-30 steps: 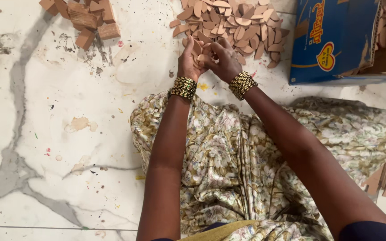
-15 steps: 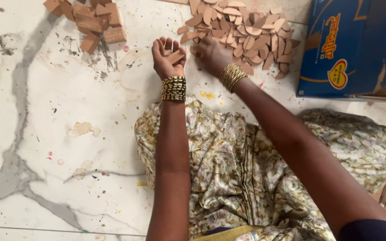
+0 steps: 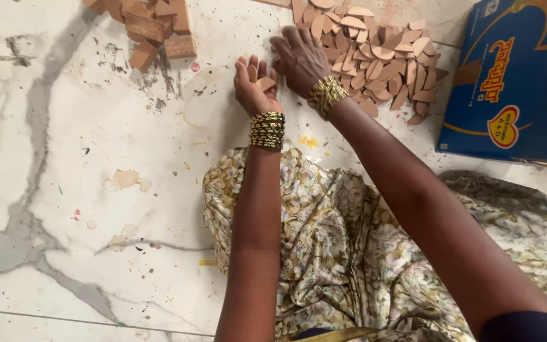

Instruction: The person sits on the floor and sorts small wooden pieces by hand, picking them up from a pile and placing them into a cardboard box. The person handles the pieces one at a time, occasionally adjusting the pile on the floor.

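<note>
My left hand (image 3: 256, 87) is raised palm up over the marble floor, its fingers curled around several small tan leaf-shaped pieces (image 3: 265, 83). My right hand (image 3: 300, 58) lies flat, palm down, at the left edge of a loose pile of the same tan pieces (image 3: 375, 50), fingers spread and touching them. Both wrists carry stacks of gold bangles (image 3: 267, 130). A stack of bundled brown pieces (image 3: 150, 25) lies to the far left of my left hand.
A blue cardboard box (image 3: 508, 82) stands at the right, beyond the pile. Patterned cloth (image 3: 324, 240) covers my lap below the arms. The white marble floor (image 3: 64, 164) has grey veins and paint specks.
My left hand moved away from the pile toward the left with pieces in it. My right hand reached up and flattened onto the pile's edge.
</note>
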The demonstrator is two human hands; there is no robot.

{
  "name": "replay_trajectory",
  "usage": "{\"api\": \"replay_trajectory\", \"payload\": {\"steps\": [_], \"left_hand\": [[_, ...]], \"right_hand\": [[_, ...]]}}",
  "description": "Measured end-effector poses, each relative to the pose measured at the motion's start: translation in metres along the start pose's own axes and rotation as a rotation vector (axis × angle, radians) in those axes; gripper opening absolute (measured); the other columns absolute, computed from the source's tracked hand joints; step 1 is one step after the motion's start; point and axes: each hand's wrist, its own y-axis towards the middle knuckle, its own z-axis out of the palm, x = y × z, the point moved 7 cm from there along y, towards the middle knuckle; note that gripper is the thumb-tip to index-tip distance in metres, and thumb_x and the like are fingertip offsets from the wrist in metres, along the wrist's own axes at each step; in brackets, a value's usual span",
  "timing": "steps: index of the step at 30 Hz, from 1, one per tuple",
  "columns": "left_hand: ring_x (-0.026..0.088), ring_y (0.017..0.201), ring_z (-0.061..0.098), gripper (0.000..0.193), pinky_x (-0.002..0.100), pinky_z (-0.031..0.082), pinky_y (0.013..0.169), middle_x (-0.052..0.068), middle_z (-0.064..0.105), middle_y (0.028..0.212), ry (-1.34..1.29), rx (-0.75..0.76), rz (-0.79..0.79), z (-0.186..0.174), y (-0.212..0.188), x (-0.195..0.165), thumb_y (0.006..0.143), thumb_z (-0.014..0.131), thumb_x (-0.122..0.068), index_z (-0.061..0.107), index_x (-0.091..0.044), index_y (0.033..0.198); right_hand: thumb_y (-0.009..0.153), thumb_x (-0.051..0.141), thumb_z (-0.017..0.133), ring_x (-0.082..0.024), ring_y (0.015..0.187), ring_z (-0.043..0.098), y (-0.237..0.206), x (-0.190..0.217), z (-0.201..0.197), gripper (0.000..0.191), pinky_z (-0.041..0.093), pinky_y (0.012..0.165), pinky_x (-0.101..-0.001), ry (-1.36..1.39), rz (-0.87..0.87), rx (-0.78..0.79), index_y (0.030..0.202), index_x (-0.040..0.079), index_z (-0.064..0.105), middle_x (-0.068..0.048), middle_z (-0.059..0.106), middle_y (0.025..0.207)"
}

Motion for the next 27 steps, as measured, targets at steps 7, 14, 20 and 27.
{"api": "replay_trajectory", "payload": {"steps": [7,14,20,27], "left_hand": [[0.017,0.104,0.060,0.051,0.039,0.051,0.084,0.001,0.064,0.127,0.060,-0.048,-0.096,0.000,-0.004,0.001,0.098,0.057,-0.046,0.053,-0.015,0.138],[0.025,0.091,0.063,0.049,0.039,0.056,0.071,0.010,0.066,0.110,0.048,0.197,-0.135,0.021,-0.007,0.022,0.101,0.054,-0.045,0.061,-0.002,0.124],[0.026,0.103,0.066,0.069,0.038,0.058,0.092,0.016,0.066,0.114,0.101,0.557,-0.187,0.050,-0.055,0.053,0.104,0.043,-0.063,0.059,0.002,0.122],[0.021,0.135,0.056,0.094,0.039,0.051,0.110,0.008,0.050,0.150,0.044,0.651,-0.508,0.051,-0.089,0.061,0.089,0.022,-0.087,0.039,-0.020,0.153]], "right_hand": [[0.085,0.026,0.072,-0.026,0.104,0.051,0.008,-0.008,0.006,0.025,0.035,0.092,-0.0423,0.067,0.130,0.149,0.106,0.013,0.069,-0.007,0.061,0.097],[0.097,0.025,0.071,-0.019,0.094,0.064,-0.049,-0.025,-0.033,0.020,0.054,0.085,-0.0398,0.804,0.567,0.096,0.111,0.011,0.067,-0.004,0.068,0.104],[0.102,0.025,0.067,-0.013,0.101,0.064,-0.068,-0.012,-0.033,0.025,0.056,0.090,-0.0291,1.378,0.804,-0.162,0.117,0.006,0.061,-0.006,0.066,0.110],[0.098,0.035,0.068,-0.009,0.078,0.066,-0.072,-0.041,-0.027,0.029,0.059,0.067,-0.0248,1.204,1.045,-0.300,0.100,0.006,0.067,-0.004,0.072,0.092]]}}
